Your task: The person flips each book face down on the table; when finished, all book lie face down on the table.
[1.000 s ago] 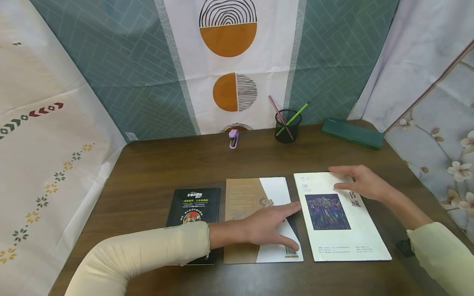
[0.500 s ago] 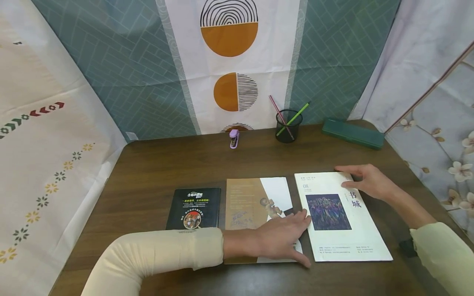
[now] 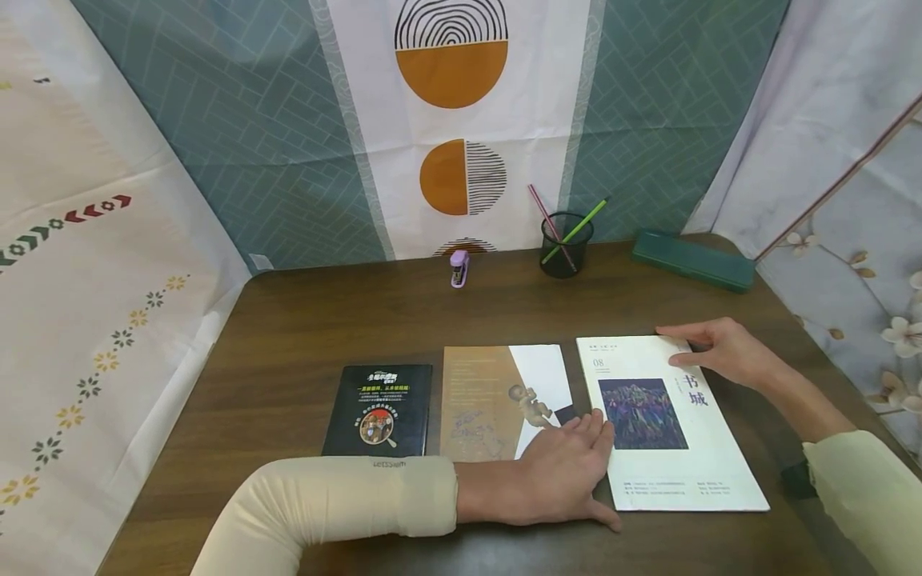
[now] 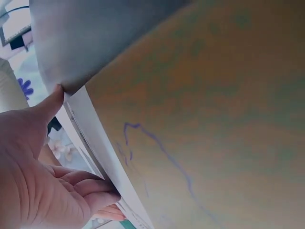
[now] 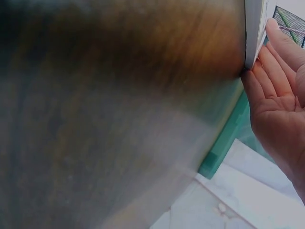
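Note:
A white magazine (image 3: 651,480) with a dark picture and large Chinese characters lies flat on the table. My left hand (image 3: 565,472) is at its left edge, fingers together and thumb spread toward the front corner. In the left wrist view the fingertips (image 4: 110,196) are right at the edge of the pages. My right hand (image 3: 727,352) is at the far right corner, its thumb over the cover. The right wrist view shows its fingers (image 5: 267,78) against the edge. Under my left wrist lies a brown and white book (image 3: 479,392), partly covered.
A black book (image 3: 378,408) lies at the left, partly behind my sleeve. Along the back of the table (image 3: 324,312) stand a purple stapler (image 3: 458,268) and a black mesh cup (image 3: 565,256) with two pencils. A green case (image 3: 694,261) lies back right.
My left hand has moved right and toward the front, from over the brown and white book to the magazine's left edge. My right hand has shifted slightly right along the far corner.

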A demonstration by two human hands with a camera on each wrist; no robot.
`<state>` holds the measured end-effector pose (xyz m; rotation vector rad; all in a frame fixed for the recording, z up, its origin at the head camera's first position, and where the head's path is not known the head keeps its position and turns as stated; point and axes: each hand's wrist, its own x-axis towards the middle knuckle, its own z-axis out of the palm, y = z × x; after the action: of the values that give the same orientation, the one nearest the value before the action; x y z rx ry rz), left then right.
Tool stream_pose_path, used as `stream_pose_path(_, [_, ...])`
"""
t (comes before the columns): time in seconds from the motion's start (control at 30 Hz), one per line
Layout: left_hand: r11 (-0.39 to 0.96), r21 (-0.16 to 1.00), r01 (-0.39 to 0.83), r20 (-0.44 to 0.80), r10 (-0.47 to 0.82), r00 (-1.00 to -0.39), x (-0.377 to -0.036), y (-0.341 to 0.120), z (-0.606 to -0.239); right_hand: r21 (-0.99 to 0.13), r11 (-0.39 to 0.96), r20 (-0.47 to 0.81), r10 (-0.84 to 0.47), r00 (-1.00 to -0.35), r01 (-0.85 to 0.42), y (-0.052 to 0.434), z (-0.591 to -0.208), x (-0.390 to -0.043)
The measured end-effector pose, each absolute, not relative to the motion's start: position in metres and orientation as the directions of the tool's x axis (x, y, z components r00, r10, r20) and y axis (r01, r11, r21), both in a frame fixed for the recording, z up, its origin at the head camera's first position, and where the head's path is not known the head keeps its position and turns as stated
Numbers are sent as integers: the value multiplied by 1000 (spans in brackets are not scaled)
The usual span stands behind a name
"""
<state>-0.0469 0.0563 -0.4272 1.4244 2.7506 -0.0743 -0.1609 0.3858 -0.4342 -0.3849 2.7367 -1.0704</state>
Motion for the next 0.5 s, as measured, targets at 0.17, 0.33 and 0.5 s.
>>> stream_pose_path(0.17, [582,-57,811,-3,812,-583,-47,61,-428,-691,701,-69,-303,-950,-174,388,-435,-161])
stream_pose_path(0.33, [571,-97,815,-28,817,-575,-49,64,-426,-707,681,-46,-314,-948,-191,391,-437,-159])
stream_pose_path(0.5, [547,-146,824,-124,817,-564,-52,70,-422,-745,638,-31,-326,-945,-196,393,-438,-158])
